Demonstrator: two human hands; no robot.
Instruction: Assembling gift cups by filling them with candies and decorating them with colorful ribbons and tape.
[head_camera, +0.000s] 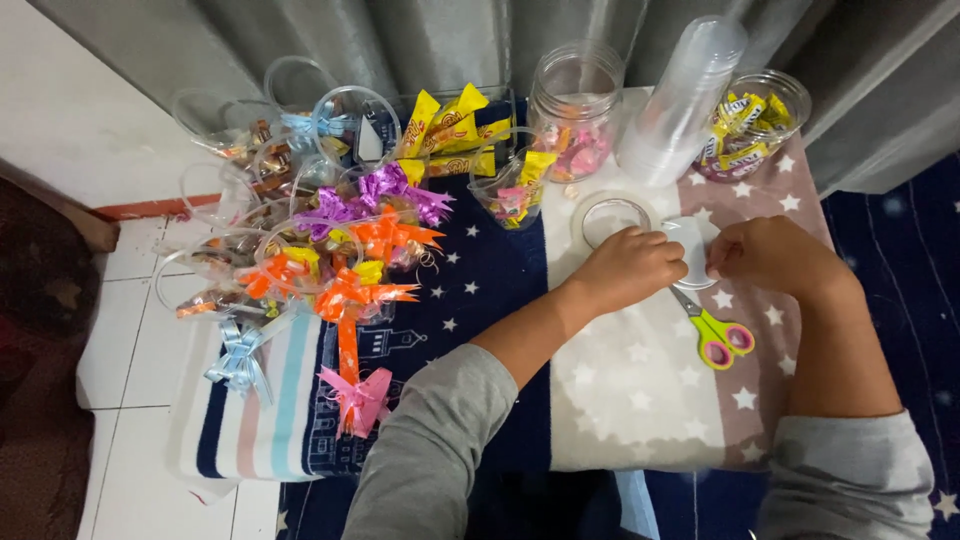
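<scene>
1. The left hand (630, 268) and the right hand (772, 255) meet over a star-patterned cloth (640, 390), both closed on a small clear plastic cup (692, 252) lying on its side between them; the left fingers curl around its near end, the right fingers pinch its far side.
2. Grey sleeves (430, 450) cover both forearms, which reach in from the bottom edge of the frame.
3. Just below the cup, green-and-pink-handled scissors (715, 333) lie on the cloth, blades pointing up toward the hands.
4. Just beside the left hand's knuckles sits a roll of clear tape (608, 216), flat on the cloth.
5. Behind the hands a tall stack of clear cups (682, 100) leans against the grey curtain (450, 40).
6. Left of the stack stands a clear jar of pink-wrapped sweets (573, 100); right of it, a second jar of yellow-wrapped sweets (752, 125) tilts toward the camera.
7. An open cup of mixed sweets (510, 192) stands near the tape, in front of a container of yellow snack packets (455, 130).
8. Well apart on the left, finished cups topped with orange, purple, blue and pink ribbon bows (340, 260) crowd the cloth's edge beside the white tiled floor (130, 330).
</scene>
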